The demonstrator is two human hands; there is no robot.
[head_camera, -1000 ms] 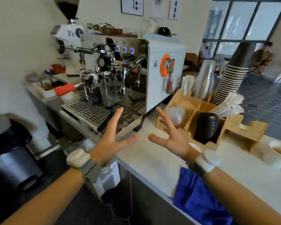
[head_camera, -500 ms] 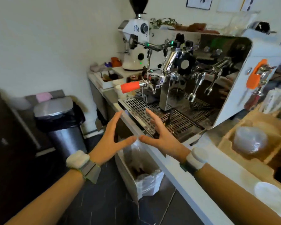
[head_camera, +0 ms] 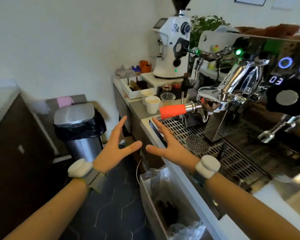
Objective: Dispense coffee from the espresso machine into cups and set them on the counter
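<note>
The espresso machine (head_camera: 249,104) stands on the table (head_camera: 275,191) at right, its orange-handled portafilter (head_camera: 173,111) locked in and jutting left over the drip grate (head_camera: 206,144). Two white paper cups (head_camera: 152,104) and a clear cup (head_camera: 167,97) sit on the table just left of it, before a white grinder (head_camera: 173,47). Both hands hold nothing, fingers spread: the left hand (head_camera: 116,148) over the dark tiled floor (head_camera: 111,205), the right hand (head_camera: 170,146) at the grate's corner. A steel bin (head_camera: 78,129) stands against the white wall (head_camera: 59,40); a lined bin (head_camera: 170,205) sits below the table.
</note>
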